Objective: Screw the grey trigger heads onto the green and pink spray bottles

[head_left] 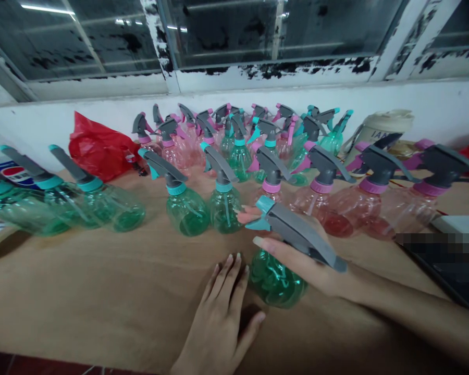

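My right hand [312, 260] is wrapped around the neck of a green spray bottle [277, 281] with a grey and turquoise trigger head. The bottle is near the front middle of the wooden table [113, 297], its nozzle toward the upper left. Just left of it, my left hand [222, 312] lies flat on the tabletop, fingers stretched out and holding nothing. Beyond my hands stand two green spray bottles [187, 211]. A row of pink spray bottles [346, 208] with grey and pink heads runs to the right.
More pink and green spray bottles [240, 156] crowd the back by the wall. Several green bottles [115, 205] stand at the left. A red plastic bag [97, 148] lies behind them. A canvas bag [386, 127] and a dark flat object [445, 271] are at the right.
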`<state>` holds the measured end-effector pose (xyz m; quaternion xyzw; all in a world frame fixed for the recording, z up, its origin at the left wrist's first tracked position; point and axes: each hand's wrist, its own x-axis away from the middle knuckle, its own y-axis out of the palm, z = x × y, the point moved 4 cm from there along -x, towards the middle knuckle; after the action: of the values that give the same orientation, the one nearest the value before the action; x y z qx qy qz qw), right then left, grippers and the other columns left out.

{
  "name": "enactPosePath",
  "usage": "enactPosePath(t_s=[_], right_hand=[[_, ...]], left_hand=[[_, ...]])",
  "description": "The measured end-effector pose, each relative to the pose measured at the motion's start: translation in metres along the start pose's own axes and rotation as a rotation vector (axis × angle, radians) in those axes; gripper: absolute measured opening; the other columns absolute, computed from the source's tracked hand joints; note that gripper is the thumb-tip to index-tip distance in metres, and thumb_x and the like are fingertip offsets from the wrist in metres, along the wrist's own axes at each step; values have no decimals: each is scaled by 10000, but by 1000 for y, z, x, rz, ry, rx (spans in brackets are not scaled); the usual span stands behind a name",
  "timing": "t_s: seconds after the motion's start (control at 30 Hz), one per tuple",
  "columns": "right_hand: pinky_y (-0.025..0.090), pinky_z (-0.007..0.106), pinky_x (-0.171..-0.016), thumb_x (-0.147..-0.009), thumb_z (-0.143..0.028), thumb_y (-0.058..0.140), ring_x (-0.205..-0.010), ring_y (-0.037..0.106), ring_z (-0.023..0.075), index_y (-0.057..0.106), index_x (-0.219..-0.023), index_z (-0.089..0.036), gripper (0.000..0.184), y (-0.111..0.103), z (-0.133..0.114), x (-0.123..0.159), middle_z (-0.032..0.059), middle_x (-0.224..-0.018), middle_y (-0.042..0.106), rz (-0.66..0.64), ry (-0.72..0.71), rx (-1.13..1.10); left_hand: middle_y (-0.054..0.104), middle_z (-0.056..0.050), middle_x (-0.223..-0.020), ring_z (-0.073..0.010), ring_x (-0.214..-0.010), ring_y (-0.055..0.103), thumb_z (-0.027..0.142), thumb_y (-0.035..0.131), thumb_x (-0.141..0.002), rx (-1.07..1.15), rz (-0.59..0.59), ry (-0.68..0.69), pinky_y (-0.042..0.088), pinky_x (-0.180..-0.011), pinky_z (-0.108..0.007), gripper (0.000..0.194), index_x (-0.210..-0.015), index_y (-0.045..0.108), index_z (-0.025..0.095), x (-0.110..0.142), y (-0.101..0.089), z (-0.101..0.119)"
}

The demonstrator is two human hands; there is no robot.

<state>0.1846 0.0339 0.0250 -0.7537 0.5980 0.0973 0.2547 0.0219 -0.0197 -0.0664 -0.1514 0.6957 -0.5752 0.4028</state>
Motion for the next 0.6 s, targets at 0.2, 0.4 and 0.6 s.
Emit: enactPosePath(t_s=[0.2, 0.4, 0.6], right_hand=[[543, 294, -769, -841, -269, 634, -820, 671, 154, 657, -987, -220, 155, 0, -2, 1, 13, -975, 699, 12, 0, -26], [500, 263, -648, -853, -324, 617, -670, 613, 125, 624, -862, -210, 115, -1, -2, 2, -18, -760, 632, 20, 12, -14], [462, 251, -569, -865, -325, 585, -593, 574, 110, 608, -812, -215, 124, -1, -2, 0, -37, -683, 590, 13, -16, 13]], left_hand=[[415, -189, -1456, -308, -1354, 355, 394, 506, -925, -48, 4, 14, 421, -1027, -454, 592, -1387, 392, 42, -1, -3, 1], [416, -183, -1455, -303, -1347, 365, 401, 512, -920, -53, -15, 18, 432, -1018, -453, 580, -1376, 411, 57, -1, -1, 1], [413, -190, -1455, -306, -1348, 360, 380, 503, -922, -62, -7, 31, 444, -1006, -456, 567, -1371, 417, 45, 0, -2, 2]])
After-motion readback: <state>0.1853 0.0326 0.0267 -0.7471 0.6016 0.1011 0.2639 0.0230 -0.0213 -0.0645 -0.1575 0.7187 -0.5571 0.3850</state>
